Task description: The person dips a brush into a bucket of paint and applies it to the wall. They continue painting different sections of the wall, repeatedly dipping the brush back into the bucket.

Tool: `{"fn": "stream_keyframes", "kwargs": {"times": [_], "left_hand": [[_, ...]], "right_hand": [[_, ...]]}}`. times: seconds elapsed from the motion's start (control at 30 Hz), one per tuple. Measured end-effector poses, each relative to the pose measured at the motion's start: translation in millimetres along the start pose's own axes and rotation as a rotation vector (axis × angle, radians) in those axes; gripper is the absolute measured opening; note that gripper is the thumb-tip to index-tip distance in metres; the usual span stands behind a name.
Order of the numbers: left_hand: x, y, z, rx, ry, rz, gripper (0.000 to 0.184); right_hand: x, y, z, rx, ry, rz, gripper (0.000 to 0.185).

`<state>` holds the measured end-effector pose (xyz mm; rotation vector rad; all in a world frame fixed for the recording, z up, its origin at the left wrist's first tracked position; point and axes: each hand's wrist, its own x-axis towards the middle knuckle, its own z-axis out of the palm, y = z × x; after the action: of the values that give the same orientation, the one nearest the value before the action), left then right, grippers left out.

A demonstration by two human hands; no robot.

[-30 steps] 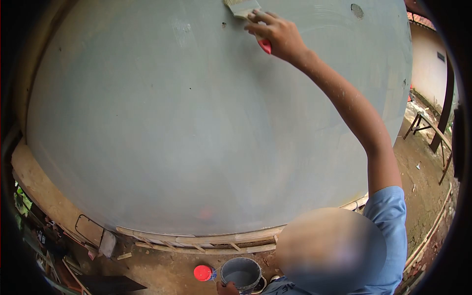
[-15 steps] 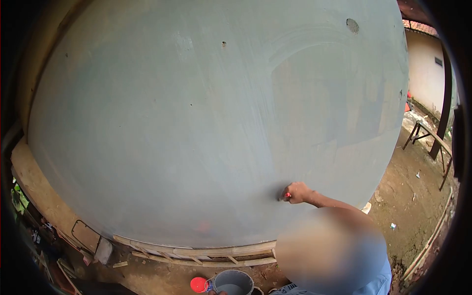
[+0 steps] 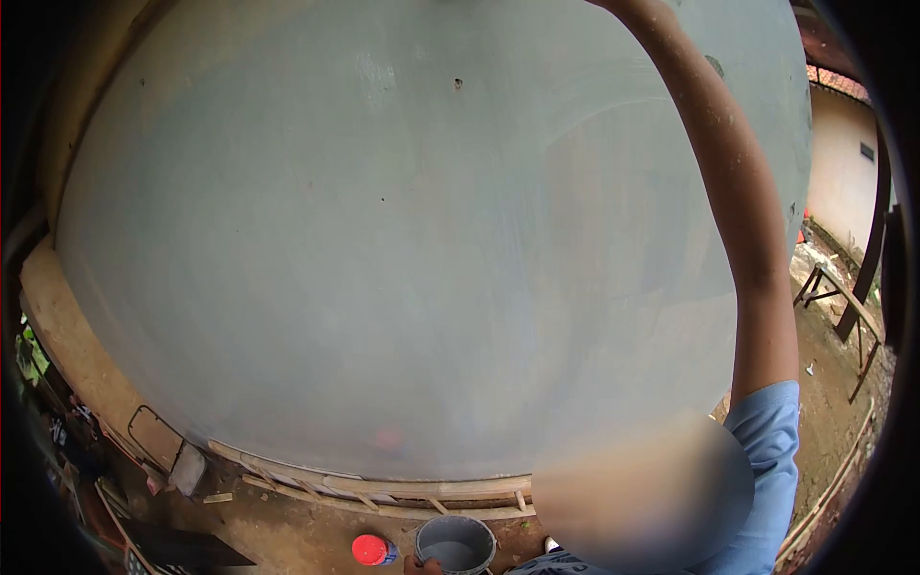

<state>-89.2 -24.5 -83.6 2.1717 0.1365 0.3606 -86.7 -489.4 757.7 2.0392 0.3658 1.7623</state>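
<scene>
My right arm (image 3: 733, 182) in a blue sleeve (image 3: 771, 441) reaches up across a large grey-green wall (image 3: 383, 268). The hand at its end lies beyond the top edge, so its fingers and anything in them are hidden. At the bottom edge, my left hand (image 3: 422, 566) is closed on the rim of a dark grey bucket (image 3: 491, 554) and is partly cut off. Grey liquid (image 3: 455, 553) shows inside the bucket. Just left of it stands a container with a red lid (image 3: 369, 549). The wall has a small hole (image 3: 458, 84) and faint curved streaks.
A bamboo ladder-like frame (image 3: 412, 489) lies along the wall's foot. A metal-framed item (image 3: 158, 436) and a grey block (image 3: 188, 470) stand at lower left. On the right are a narrow bench (image 3: 848, 292) and a dark post (image 3: 867, 273). A blurred patch covers the lower right.
My right hand, earlier low on the wall with a red-handled tool, has swept up past the top edge. My left hand now shows more at the bucket. The view has shifted slightly.
</scene>
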Motion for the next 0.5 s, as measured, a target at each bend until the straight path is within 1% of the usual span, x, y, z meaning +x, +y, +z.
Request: {"fn": "stream_keyframes", "kwargs": {"times": [0.1,0.13,0.17,0.2,0.23,0.27,0.33,0.4,0.47,0.5], "left_hand": [[-0.4,0.9,1.7,-0.001,-0.001,0.003,0.007],[0.9,0.1,1.3,-0.001,0.001,0.005,0.007],[2.5,-0.8,-0.1,0.003,-0.002,0.009,0.007],[2.5,-0.6,0.9,0.001,-0.004,0.011,0.007],[3.5,-0.2,1.8,0.0,-0.001,0.007,0.006],[6.3,2.2,4.3,-0.005,0.003,0.002,0.006],[8.4,3.4,3.3,-0.004,0.005,-0.001,0.006],[10.0,3.4,2.7,-0.003,0.003,0.003,0.006],[11.5,3.9,3.4,-0.002,0.001,0.009,0.006],[12.0,3.3,2.6,-0.003,-0.001,0.012,0.006]], "right_hand": [[-12.8,23.8,23.1,0.006,-0.043,-0.013,0.019],[-35.0,24.2,37.1,0.078,0.0,-0.032,0.019],[-72.5,20.0,54.1,-0.115,0.028,-0.058,0.019],[-107.9,10.6,67.7,-0.221,0.137,-0.155,0.022],[-148.2,-25.4,64.5,-0.211,-0.017,-0.006,0.024],[-195.6,-49.3,70.3,-0.188,-0.025,-0.026,0.025],[-294.1,-120.0,65.4,-0.154,-0.187,0.055,0.031],[-397.2,-190.0,54.4,-0.06,-0.386,0.124,0.036],[-492.5,-257.7,42.7,0.091,-0.596,0.263,0.037],[-532.5,-289.2,37.3,0.149,-0.7,0.33,0.033]]}}
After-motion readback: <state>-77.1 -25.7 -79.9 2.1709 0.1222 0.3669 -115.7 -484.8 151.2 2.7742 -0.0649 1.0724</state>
